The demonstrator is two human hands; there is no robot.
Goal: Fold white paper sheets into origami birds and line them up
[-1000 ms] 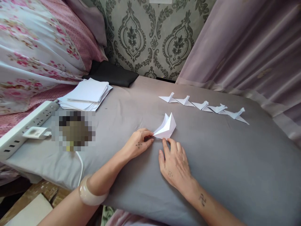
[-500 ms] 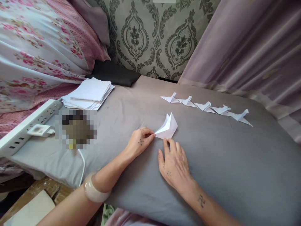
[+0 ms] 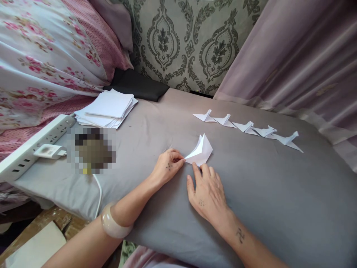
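A partly folded sheet of white paper [image 3: 201, 152] rests on the grey cloth-covered surface, with its flaps standing up at the top. My left hand [image 3: 168, 166] pinches its pointed left corner between thumb and fingers. Fingers spread, my right hand [image 3: 208, 193] lies with its index fingertip at the paper's lower edge, pressing or touching it. Farther back on the right, several finished-looking folded paper birds [image 3: 245, 127] stand in a slanting row, their ends touching or overlapping.
At the back left lies a stack of white paper [image 3: 108, 108], beside a black folded item [image 3: 136, 85]. A white power strip [image 3: 36, 147] with a plugged charger [image 3: 50, 151] runs along the left edge; a white cable [image 3: 99, 193] trails forward. A patterned wall and curtains border the surface.
My right index fingertip has slid slightly left along the paper's lower edge. My left hand keeps its pinch on the corner. The whole view has shifted a little.
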